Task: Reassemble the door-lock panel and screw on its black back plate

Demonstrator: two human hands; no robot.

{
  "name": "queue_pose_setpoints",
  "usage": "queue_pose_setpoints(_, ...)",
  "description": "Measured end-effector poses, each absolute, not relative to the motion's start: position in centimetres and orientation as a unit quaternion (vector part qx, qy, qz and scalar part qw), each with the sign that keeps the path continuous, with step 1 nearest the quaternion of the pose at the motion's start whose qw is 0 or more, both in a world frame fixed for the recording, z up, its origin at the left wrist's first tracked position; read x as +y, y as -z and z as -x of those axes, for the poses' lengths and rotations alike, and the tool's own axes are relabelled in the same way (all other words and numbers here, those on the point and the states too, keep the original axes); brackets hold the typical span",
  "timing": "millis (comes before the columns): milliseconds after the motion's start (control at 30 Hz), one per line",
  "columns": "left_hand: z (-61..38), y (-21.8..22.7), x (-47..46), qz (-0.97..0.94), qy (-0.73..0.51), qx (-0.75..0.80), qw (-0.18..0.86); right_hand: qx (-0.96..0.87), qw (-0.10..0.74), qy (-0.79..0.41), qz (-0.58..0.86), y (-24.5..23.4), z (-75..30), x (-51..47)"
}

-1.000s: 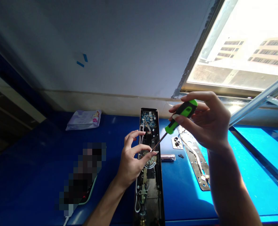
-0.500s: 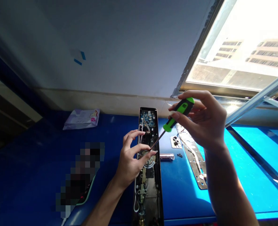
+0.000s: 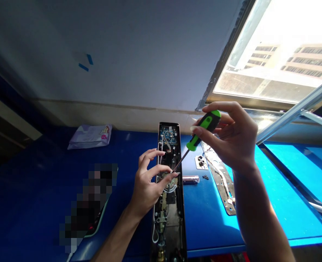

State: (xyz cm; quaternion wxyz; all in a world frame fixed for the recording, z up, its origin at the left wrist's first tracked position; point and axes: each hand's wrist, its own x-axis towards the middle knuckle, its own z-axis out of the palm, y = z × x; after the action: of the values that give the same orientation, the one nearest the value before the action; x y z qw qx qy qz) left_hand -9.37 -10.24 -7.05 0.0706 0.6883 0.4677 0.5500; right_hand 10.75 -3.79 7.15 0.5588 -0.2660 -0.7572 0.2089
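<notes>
My right hand [image 3: 231, 134] grips the green-and-black handle of a screwdriver [image 3: 207, 125], thumb on one side and fingers on the other. The screwdriver slants down to the left into a long, narrow, open black housing [image 3: 180, 203]. Over the housing, my left hand [image 3: 151, 178] has its thumb and index finger pinched round the screwdriver's tip; its other fingers are spread. Whether a screw sits at the tip is hidden by those fingers. A blue circuit board [image 3: 169, 136] lies at the housing's far end, with white wires [image 3: 154, 233] along its left side.
Right of the housing are a small square metal plate [image 3: 201, 162], several black screws [image 3: 206, 177], a wrapped cylinder [image 3: 190, 179] and a perforated dark panel [image 3: 226, 196] with a cable. A lilac packet [image 3: 90, 136] and a blurred-out device [image 3: 92, 203] lie left. Metal rails [image 3: 297, 109] cross at right.
The view has shifted a little, moving everything slightly left. My right thumb has slid across the screwdriver handle, which seems turned slightly. My left hand keeps its pinch at the tip.
</notes>
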Motion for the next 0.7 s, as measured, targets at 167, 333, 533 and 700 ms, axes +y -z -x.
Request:
queue_pose_setpoints(167, 9.35, 7.08, -10.22, -0.687, -0.558, 0.462, 0.063, -0.742, 0.577, -0.201, 0.276, -7.29, -10.93, -3.75)
queue_pose_setpoints(333, 9.36, 7.03, -10.23, -0.690, -0.562, 0.453, 0.048, -0.747, 0.564, -0.223, 0.273, -7.58, -10.95, -3.96)
queue_pose_setpoints(533, 9.37, 6.73, -10.30, -0.698, -0.563, 0.442, 0.027, -0.744, 0.565, -0.209, 0.289, -7.44, -10.74, -3.97)
queue_pose_setpoints(700, 9.35, 6.63, -10.28, -0.699, -0.562, 0.442, 0.019, -0.754, 0.561, -0.215, 0.264, -7.43, -10.82, -3.93)
